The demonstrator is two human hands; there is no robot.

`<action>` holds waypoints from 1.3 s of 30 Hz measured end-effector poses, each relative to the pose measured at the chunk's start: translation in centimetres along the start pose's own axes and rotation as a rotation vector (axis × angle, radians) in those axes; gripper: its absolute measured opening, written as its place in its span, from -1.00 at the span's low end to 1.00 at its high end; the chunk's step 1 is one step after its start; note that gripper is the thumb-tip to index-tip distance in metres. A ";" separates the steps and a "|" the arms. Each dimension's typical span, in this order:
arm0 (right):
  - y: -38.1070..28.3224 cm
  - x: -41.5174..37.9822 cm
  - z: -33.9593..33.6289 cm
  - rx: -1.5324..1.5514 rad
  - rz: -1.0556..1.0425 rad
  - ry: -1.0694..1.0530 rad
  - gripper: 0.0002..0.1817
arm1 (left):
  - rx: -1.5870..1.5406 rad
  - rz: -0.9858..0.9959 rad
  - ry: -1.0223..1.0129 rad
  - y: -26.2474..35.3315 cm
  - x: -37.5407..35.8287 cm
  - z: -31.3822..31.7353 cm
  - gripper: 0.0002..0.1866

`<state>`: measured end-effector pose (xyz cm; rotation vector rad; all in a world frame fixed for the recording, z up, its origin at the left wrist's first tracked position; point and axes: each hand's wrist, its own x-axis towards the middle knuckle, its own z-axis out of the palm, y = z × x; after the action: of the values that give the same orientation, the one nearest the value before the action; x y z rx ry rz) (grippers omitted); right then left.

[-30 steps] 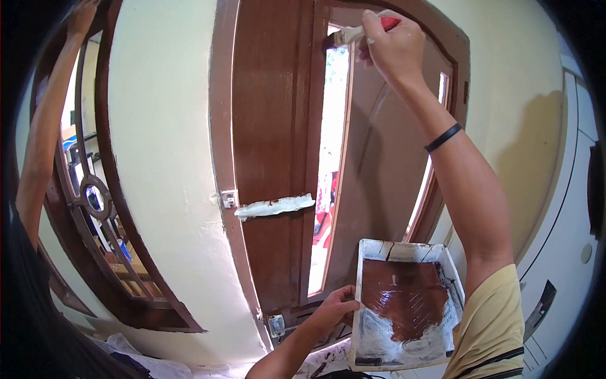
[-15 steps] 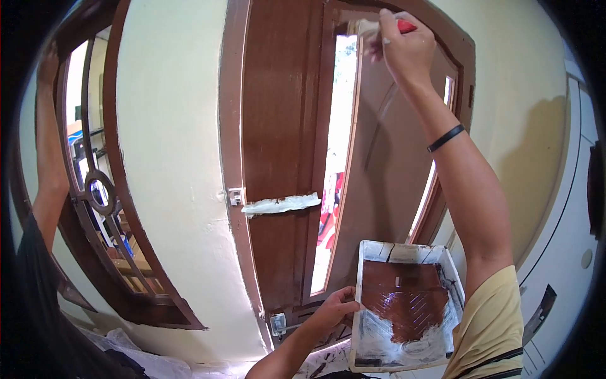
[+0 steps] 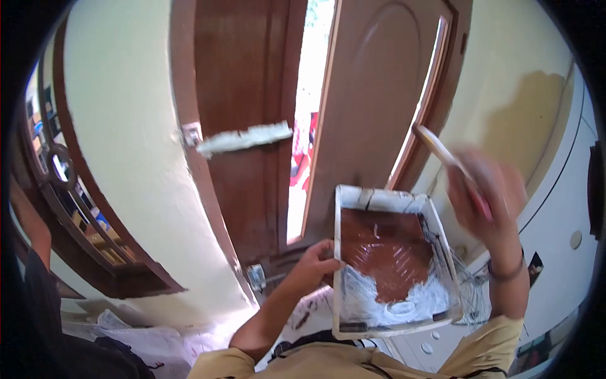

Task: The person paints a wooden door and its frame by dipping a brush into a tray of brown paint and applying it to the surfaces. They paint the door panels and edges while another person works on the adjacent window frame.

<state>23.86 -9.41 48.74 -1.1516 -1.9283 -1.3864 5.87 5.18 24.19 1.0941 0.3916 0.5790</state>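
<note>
A: Left hand (image 3: 312,265), lower centre of the frame. Fingers curled over the left rim of the paint tray (image 3: 341,252), thumb on the rim; it carries the tray level in the air.

B: And the tray's load?

A: Brown paint (image 3: 385,252) pooled across the upper and middle part of the bed. White smears along the near end and the rim.

B: Right hand?

A: Right hand (image 3: 486,196), right of the frame, blurred. Fingers closed round the red handle of a brush (image 3: 445,155). Bristle end points up and left, toward the door frame (image 3: 435,107). Brush is above and right of the tray, not touching it.

B: Surroundings?

A: Brown door (image 3: 379,95) ajar in the upper centre, daylight in the gap. A wrapped door handle (image 3: 243,139) to the upper left. Another person's arm (image 3: 28,227) at the far left edge, beside a window grille (image 3: 63,183).

B: Handling notes, if paint is being taken up?

A: My judgement: keep the tray flat so the pool stays put. Dip only the bristle tips. Wipe one side on the ribbed bed to shed drips. Lift slowly; a loaded brush over that pale wall (image 3: 132,126) would spot it.
</note>
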 end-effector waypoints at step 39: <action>-1.6 -13.3 11.2 0.630 0.322 -0.621 -0.72 | -0.041 0.068 0.071 -1.4 -1.8 0.3 -0.61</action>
<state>30.27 -3.74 33.53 -1.5605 -2.1996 -0.2037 5.02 3.38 23.04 1.0529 0.4033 0.6851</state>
